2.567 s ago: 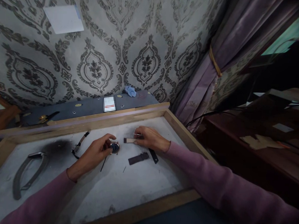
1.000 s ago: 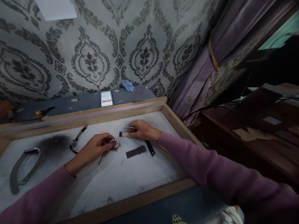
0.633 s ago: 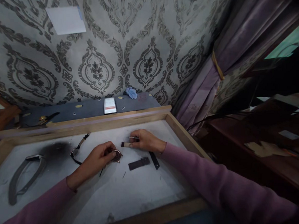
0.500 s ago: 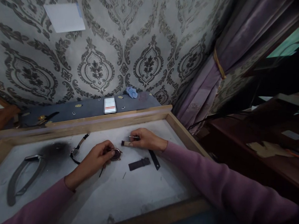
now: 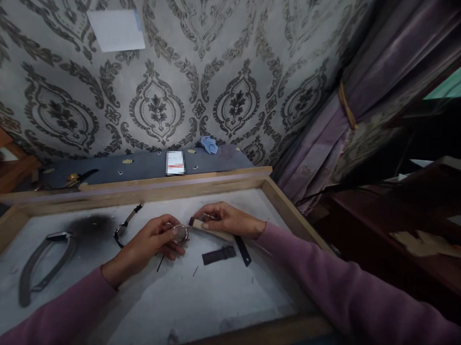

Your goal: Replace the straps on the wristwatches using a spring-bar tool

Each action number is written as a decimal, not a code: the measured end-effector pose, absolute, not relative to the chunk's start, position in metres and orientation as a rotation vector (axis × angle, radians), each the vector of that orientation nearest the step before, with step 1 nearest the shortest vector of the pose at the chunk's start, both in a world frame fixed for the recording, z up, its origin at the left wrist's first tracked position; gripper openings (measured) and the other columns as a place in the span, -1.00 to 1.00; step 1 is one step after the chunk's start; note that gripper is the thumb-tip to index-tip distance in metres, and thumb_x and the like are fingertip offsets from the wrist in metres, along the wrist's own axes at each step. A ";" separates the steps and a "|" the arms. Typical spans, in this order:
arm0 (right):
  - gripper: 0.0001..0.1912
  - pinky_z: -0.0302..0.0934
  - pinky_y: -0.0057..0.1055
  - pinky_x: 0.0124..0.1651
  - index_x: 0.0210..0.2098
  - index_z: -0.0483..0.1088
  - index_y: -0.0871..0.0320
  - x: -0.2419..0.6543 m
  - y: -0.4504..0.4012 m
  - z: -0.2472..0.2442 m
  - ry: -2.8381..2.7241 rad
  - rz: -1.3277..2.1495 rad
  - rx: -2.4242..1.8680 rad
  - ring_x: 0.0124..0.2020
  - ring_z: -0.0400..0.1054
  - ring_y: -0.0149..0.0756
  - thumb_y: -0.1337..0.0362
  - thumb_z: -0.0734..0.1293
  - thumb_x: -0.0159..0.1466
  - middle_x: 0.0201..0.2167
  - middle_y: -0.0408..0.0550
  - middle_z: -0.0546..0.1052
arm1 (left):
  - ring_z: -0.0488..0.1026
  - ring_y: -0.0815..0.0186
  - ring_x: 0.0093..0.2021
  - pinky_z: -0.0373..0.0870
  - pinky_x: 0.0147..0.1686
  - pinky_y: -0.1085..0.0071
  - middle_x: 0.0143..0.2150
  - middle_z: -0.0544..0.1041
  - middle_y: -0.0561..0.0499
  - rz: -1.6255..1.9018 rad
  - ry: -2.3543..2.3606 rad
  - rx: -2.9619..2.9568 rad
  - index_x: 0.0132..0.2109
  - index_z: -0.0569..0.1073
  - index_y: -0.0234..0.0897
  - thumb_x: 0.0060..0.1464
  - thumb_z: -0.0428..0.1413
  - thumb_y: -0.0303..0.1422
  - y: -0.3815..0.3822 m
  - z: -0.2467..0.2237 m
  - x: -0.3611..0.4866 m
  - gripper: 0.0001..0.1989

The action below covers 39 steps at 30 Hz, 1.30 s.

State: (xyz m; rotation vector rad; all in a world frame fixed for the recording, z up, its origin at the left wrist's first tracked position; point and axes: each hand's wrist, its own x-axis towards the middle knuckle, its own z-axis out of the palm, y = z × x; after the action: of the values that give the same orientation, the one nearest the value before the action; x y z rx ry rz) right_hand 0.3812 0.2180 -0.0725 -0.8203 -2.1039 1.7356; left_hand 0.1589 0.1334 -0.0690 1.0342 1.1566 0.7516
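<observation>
Leftward, orange-brown wooden furniture (image 5: 6, 168) stands before a grey damask wall (image 5: 182, 67) bearing a white sheet (image 5: 118, 30). Nearer, a whitish, stained counter (image 5: 130, 316), framed by a raised wooden rim (image 5: 238, 179), carries a grey-strapped watch (image 5: 26, 277), then a dark smudge (image 5: 92, 226) and a smaller watch (image 5: 121, 230). Next comes the left hand (image 5: 152, 239), thumb and fingers pinching a round watch case (image 5: 180, 234) over the counter; a thin dark stick (image 5: 160, 263) shows below it. Behind the rim, a phone (image 5: 176, 163) (its screen blurred out) and a crumpled blue cloth (image 5: 208, 145) rest on a blue patterned covering (image 5: 146, 165). Just right of the case, the right hand (image 5: 228, 218) holds a pale-faced strap (image 5: 215, 232) with a dark tip, plus a slim metallic thing (image 5: 208, 215) too small to make out. Nearer the viewer lie a tiny pin (image 5: 195, 271), a dark strap piece (image 5: 218, 255) and a black strip (image 5: 243, 252). Farther right, a mauve curtain (image 5: 325, 141) is gathered by a golden tie (image 5: 347, 106), and shadowed dark red furniture (image 5: 366, 231) bears torn cardboard (image 5: 416, 244).
</observation>
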 end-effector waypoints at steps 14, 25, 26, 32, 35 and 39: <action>-0.66 0.18 -0.44 -0.14 -0.15 0.46 0.23 0.379 0.209 -0.067 -1.770 2.017 -0.784 -0.29 0.34 -0.40 0.23 0.45 0.11 -0.27 -0.11 0.52 | 0.55 0.33 -0.39 0.42 -0.42 0.51 -0.38 0.54 0.00 0.807 1.091 0.848 -0.34 0.39 -0.34 -0.10 0.31 -0.21 0.130 -0.065 0.161 -0.66; -0.63 0.21 -0.46 -0.22 -0.16 0.49 0.21 0.387 0.219 -0.064 -1.558 2.029 -0.874 -0.33 0.35 -0.39 0.23 0.49 0.05 -0.31 -0.11 0.53 | 0.56 0.31 -0.37 0.42 -0.42 0.50 -0.34 0.55 -0.03 0.819 1.094 0.827 -0.22 0.43 -0.35 -0.07 0.30 -0.25 0.131 -0.069 0.156 -0.68; -0.62 0.21 -0.46 -0.24 -0.16 0.50 0.21 0.389 0.221 -0.065 -1.550 2.027 -0.867 -0.35 0.35 -0.40 0.21 0.49 0.04 -0.32 -0.11 0.53 | 0.56 0.31 -0.38 0.41 -0.42 0.50 -0.34 0.55 -0.02 0.821 1.098 0.824 -0.22 0.43 -0.35 -0.07 0.30 -0.26 0.131 -0.069 0.155 -0.68; -0.62 0.25 -0.45 -0.21 -0.15 0.50 0.20 0.390 0.221 -0.068 -1.514 2.070 -0.829 -0.30 0.38 -0.39 0.22 0.51 0.04 -0.23 -0.07 0.54 | 0.56 0.30 -0.40 0.42 -0.44 0.49 -0.37 0.55 -0.02 0.831 1.082 0.786 -0.23 0.44 -0.35 -0.12 0.32 -0.29 0.131 -0.068 0.157 -0.67; -0.62 0.25 -0.47 -0.17 -0.14 0.50 0.20 0.388 0.217 -0.065 -1.469 2.130 -0.825 -0.28 0.40 -0.41 0.25 0.51 0.04 -0.20 -0.07 0.55 | 0.56 0.30 -0.39 0.42 -0.44 0.50 -0.37 0.55 -0.02 0.843 1.066 0.772 -0.25 0.44 -0.36 -0.12 0.32 -0.29 0.131 -0.062 0.159 -0.68; -0.63 0.23 -0.49 -0.10 -0.12 0.50 0.20 0.385 0.212 -0.061 -1.492 2.157 -0.797 -0.25 0.40 -0.43 0.28 0.50 0.07 -0.19 -0.08 0.55 | 0.57 0.30 -0.37 0.43 -0.43 0.51 -0.36 0.53 -0.01 0.848 1.071 0.778 -0.25 0.45 -0.38 -0.14 0.33 -0.32 0.131 -0.052 0.161 -0.69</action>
State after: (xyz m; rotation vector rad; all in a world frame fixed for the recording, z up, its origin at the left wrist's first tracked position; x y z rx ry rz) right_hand 0.3854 0.2121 -0.0608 -0.7970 -1.4917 2.1566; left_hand 0.1612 0.1305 -0.0519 0.7784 1.0713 0.8482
